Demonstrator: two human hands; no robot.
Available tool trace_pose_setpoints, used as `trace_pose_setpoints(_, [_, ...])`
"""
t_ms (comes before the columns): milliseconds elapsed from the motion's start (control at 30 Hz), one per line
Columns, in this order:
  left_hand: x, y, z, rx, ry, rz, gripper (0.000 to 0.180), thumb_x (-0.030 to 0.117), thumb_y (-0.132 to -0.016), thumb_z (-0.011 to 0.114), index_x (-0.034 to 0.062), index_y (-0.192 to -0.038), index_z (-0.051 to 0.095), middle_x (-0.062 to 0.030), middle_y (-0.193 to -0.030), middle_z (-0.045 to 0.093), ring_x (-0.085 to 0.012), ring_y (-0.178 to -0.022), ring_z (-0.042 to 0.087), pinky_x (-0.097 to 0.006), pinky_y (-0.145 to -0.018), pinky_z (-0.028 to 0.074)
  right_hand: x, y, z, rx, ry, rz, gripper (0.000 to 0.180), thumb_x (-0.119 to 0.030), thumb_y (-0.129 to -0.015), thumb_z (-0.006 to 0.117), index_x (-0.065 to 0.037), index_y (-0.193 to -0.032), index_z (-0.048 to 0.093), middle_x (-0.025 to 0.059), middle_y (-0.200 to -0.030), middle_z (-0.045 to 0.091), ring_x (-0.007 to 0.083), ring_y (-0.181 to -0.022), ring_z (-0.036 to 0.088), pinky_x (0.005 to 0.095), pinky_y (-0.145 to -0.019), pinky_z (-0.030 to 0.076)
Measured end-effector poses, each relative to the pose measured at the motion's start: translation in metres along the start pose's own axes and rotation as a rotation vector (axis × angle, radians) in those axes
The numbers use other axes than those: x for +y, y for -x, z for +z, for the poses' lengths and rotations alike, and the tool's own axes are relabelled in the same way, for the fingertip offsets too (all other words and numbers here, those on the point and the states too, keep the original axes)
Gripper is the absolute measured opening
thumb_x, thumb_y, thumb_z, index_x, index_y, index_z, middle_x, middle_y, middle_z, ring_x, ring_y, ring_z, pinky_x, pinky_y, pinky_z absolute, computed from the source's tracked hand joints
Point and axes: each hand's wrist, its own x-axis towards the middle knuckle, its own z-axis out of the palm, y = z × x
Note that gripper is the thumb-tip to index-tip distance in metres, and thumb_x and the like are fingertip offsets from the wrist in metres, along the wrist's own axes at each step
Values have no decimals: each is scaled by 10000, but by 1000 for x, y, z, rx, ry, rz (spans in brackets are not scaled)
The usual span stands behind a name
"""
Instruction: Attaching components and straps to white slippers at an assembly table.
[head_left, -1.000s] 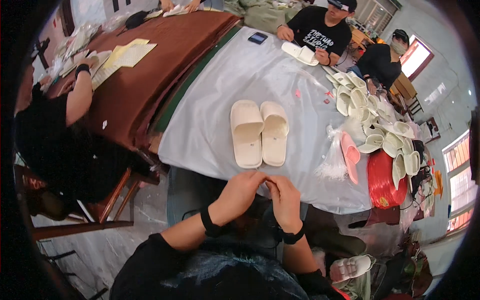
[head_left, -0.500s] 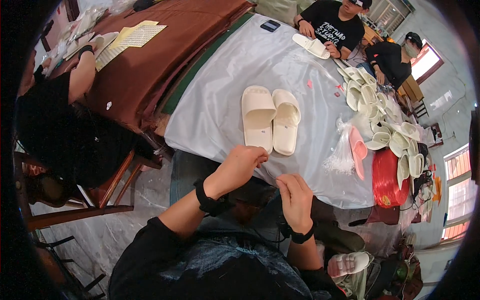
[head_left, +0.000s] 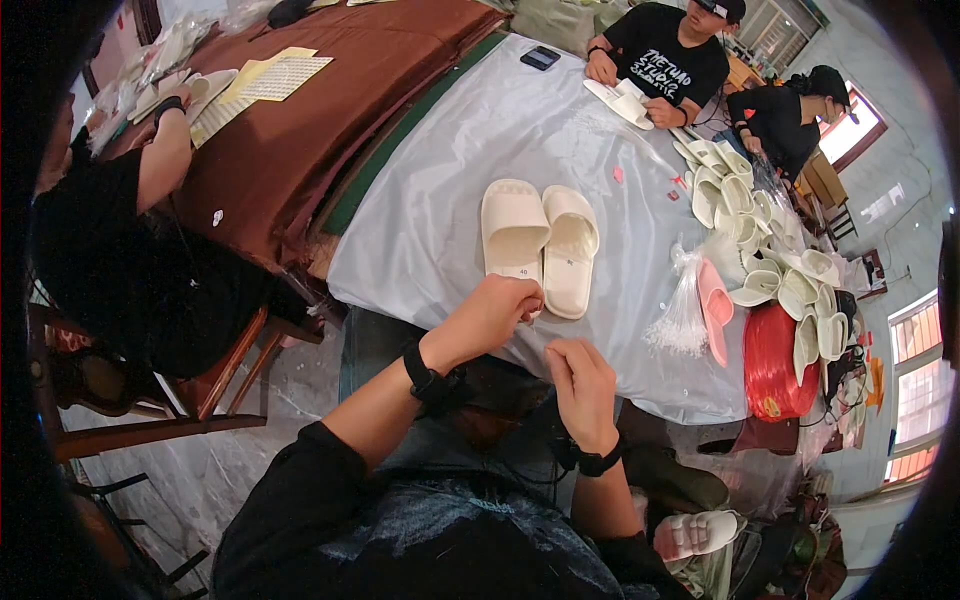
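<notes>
A pair of cream slide slippers lies side by side before me: the left slipper [head_left: 516, 222] and the right slipper [head_left: 570, 262], toes pointing away. My left hand [head_left: 500, 308] is closed just over the left slipper's heel, hiding part of it. Something small and whitish shows at its fingertips, too small to name. Nearer to me, at the table's front edge, my right hand [head_left: 582, 388] has its fingers pinched together; what they hold, if anything, cannot be made out. Both wrists wear black bands.
Right of the slippers lie a bundle of clear plastic strands [head_left: 682, 305], a pink slipper [head_left: 714, 310], a roll of red twine [head_left: 777, 365] and a pile of cream slippers [head_left: 735, 195]. A phone [head_left: 540, 58] lies far off. Across the table, a person [head_left: 668, 60] handles white slippers.
My right hand has dropped slightly from a position where a thin strand showed between the hands. My left hand has shifted up a little. The person opposite has moved the white slippers.
</notes>
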Motion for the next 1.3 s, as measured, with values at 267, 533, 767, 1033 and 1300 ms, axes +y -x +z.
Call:
trace_pose_setpoints(267, [-32,-27,-4,76,-59,5,228,18,-847,557,24,-1045,669,-190,-743,638,-285,-652,623,-360,-631,488,27,-36,10,-43,-69,79,66,-54,-877,592,-11,-926,599,186,-835,605,378,-734,591,396,-640,467])
trace_pose_setpoints(533, [-35,-41,-77,263,-299,-207,249,129,-875,587,76,-1099,685,-215,-869,670,-350,-758,656,-419,-692,507,74,-108,16,-125,90,9,122,-146,-884,575,-28,-855,588,193,-756,616,395,-724,598,456,-619,459])
trace_pose_setpoints(767, [-89,-98,-111,257,-546,-261,269,248,-872,625,-6,-892,709,-122,-666,661,-230,-618,635,-359,-636,496,92,-129,33,-210,246,-99,143,-176,-879,580,-35,-861,604,184,-751,626,385,-721,617,477,-636,489])
trace_pose_setpoints(1033, [-115,-167,-100,127,-476,-502,308,296,-713,741,4,-808,729,-192,-808,703,-333,-800,690,-396,-745,542,94,-139,34,-285,219,-109,134,-158,-883,562,-32,-893,607,194,-781,640,393,-731,622,485,-653,495])
trace_pose_setpoints(1300, [-102,-197,-75,157,-262,-366,219,193,-677,698,13,-797,730,-174,-778,704,-271,-751,699,-341,-718,540,108,-141,32,-337,157,-125,146,-176,-886,571,-44,-929,616,204,-815,649,391,-755,630,480,-672,496])
